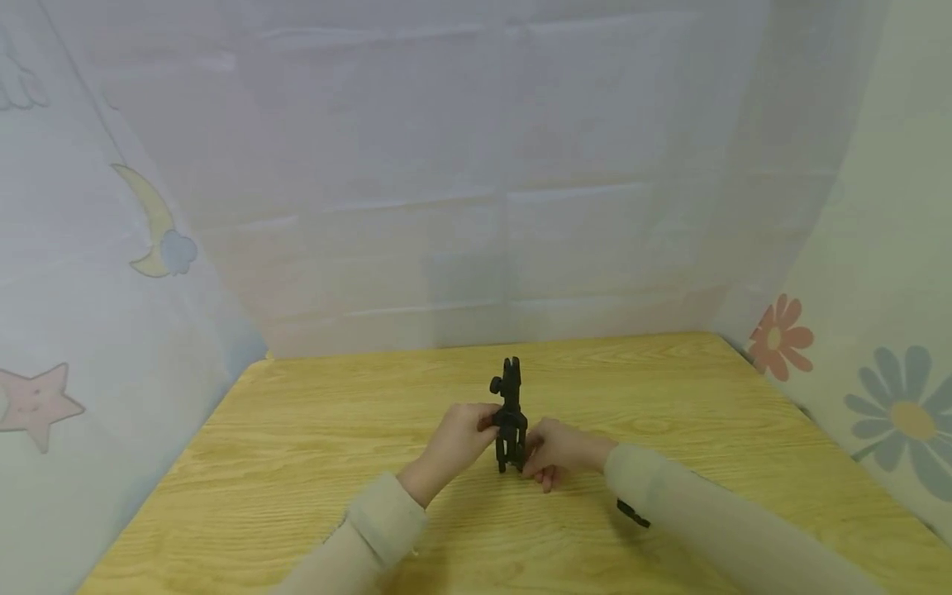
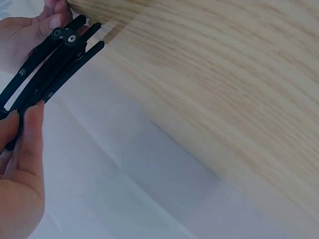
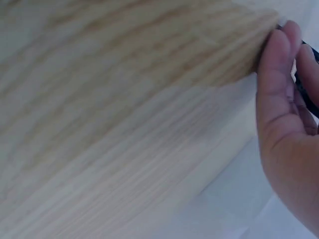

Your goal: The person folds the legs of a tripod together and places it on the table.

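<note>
A small black tripod stands upright over the table in the head view, its legs drawn close together and a knob sticking out on its left side. My left hand grips it around the middle, where the legs meet the body. Thumb and fingers of my right hand pinch a leg near its lower end. The left wrist view shows the tripod legs lying side by side with small hinge screws. In the right wrist view only a dark sliver of the tripod shows behind my fingers.
The yellow wood-grain table spreads around both hands. Behind it hangs a pale sheet, with printed cloth walls at left and right. A black strap buckle hangs beneath my right sleeve.
</note>
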`<action>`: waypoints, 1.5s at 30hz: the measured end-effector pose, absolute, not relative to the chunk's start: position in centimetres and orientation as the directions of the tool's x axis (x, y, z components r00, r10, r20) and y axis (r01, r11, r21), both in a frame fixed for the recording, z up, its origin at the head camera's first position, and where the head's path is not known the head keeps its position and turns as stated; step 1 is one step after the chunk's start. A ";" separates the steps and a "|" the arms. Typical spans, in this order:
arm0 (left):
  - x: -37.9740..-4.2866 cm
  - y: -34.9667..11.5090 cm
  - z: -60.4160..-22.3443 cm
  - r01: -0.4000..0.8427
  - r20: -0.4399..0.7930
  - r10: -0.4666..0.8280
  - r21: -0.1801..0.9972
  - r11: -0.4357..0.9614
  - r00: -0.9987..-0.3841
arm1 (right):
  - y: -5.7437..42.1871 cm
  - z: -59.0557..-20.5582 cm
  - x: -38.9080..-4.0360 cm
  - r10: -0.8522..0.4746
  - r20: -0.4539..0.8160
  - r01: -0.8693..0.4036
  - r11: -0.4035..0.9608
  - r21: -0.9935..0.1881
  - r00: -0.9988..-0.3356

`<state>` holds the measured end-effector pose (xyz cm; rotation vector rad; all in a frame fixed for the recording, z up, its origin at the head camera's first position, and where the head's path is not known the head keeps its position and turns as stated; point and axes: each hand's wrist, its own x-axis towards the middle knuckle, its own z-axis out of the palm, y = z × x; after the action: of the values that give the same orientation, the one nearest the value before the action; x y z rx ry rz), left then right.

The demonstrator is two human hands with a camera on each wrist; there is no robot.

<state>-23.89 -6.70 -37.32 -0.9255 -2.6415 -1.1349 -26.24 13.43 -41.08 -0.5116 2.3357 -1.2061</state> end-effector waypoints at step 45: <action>-21.1 -5.9 -36.7 0.485 0.381 0.301 0.666 0.567 -0.874 | 13.9 -41.1 -24.0 -0.458 -0.102 -0.180 0.531 -0.828 -0.883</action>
<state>-21.13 -5.87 -36.73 -0.6565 -2.5755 -1.1978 -24.02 13.95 -41.11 -0.5306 2.4666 -1.2811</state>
